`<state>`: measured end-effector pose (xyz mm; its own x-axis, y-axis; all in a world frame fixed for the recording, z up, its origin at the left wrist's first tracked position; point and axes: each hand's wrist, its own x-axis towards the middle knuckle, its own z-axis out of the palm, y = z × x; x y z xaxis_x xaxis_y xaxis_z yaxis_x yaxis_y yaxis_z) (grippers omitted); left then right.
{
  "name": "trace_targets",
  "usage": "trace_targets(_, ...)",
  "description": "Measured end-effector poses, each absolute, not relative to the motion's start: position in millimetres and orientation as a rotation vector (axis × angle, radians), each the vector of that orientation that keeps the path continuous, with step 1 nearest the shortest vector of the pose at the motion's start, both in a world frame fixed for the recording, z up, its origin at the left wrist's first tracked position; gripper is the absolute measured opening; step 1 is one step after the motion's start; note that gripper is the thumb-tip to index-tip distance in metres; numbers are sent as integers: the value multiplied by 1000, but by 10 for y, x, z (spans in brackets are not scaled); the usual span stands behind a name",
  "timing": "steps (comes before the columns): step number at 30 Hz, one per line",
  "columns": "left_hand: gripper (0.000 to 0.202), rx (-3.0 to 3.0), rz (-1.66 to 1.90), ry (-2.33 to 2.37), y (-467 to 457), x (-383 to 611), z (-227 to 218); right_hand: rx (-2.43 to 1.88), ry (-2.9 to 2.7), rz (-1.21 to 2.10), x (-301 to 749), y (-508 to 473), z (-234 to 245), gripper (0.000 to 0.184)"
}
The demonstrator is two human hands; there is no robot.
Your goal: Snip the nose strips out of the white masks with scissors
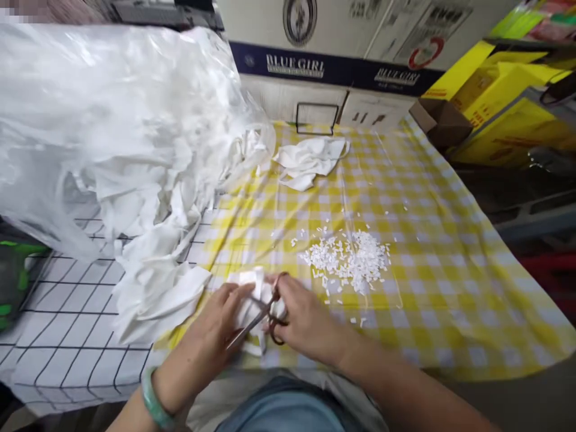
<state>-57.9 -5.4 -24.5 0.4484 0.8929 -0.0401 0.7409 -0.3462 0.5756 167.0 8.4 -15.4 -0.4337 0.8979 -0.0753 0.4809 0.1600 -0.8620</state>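
Observation:
My right hand [303,318] is closed round the handles of a pair of scissors [252,324], whose blades are spread apart and point left. Pinched in my left hand [216,321] is a piece of white fabric [252,279] that runs between the scissor blades. Part of the fabric hangs below the blades, and some of it is hidden by my fingers. To the right of my hands lies a pile of small white snippets [353,258], scattered on the yellow checked tablecloth [432,240].
A big clear plastic bag [135,90] of white fabric pieces fills the left, spilling fabric [153,288] onto a black-and-white grid cloth [72,324]. One white piece [312,159] lies farther back by a black wire stand [317,118]. Cartons [292,60] line the back; yellow boxes [504,132] stand right.

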Motion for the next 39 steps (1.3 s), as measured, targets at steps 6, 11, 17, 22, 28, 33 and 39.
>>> trace_targets(6,12,2176,912,1222,1149,-236,432,-1253,-1710,905,1525,1075,161,21)
trace_targets(11,49,2116,1232,1437,1981,240,847,-1450,-1558,434,1937,2172,778,19)
trace_targets(17,48,1875,1186,1174,1388,338,110,-1413,-1834,893,1776,1484,297,10)
trace_targets(22,35,1935,1140,1252,681,131,-117,-1388,-1901,765,1414,698,-116,8)
trace_targets(28,34,2140,1042,1754,328,-999,-15,-1427,-1886,853,1189,787,-167,25)
trace_targets(33,20,2263,891,1991,359,-1560,-137,-1192,-2000,1039,622,1183,-256,23)
trace_targets(39,15,2355,698,1893,228,-1516,-279,-873,-2199,1077,-162,1587,-402,28)
